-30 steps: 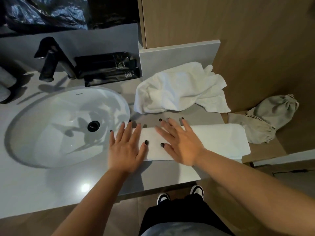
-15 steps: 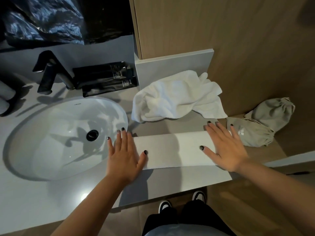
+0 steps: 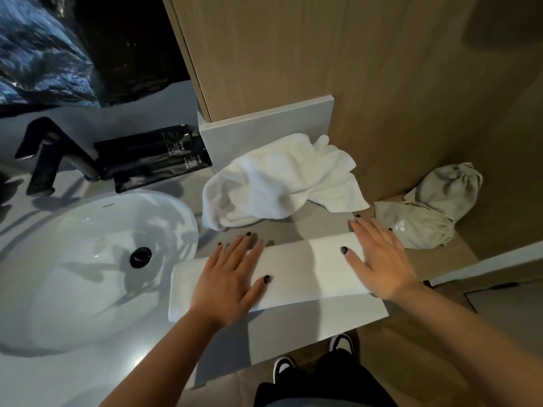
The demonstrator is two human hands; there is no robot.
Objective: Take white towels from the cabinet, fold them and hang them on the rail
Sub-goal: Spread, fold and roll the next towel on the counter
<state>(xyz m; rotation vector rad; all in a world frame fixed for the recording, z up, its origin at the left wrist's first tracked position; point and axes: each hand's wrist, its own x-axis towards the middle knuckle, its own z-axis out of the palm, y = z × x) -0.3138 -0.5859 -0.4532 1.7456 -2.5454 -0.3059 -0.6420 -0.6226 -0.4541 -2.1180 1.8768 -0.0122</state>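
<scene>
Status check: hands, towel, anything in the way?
Left hand and right hand flat on folded towel, open. Folded towel lies on counter. Crumpled towel waits behind, apart. Rail not in view.

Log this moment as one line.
left hand: flat on folded towel | right hand: flat on it | crumpled towel: behind, unfolded

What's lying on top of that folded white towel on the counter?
Both hands lie flat on the folded towel: the left hand near its sink end, the right hand over its other end. The towel parts beneath the palms are hidden.
</scene>
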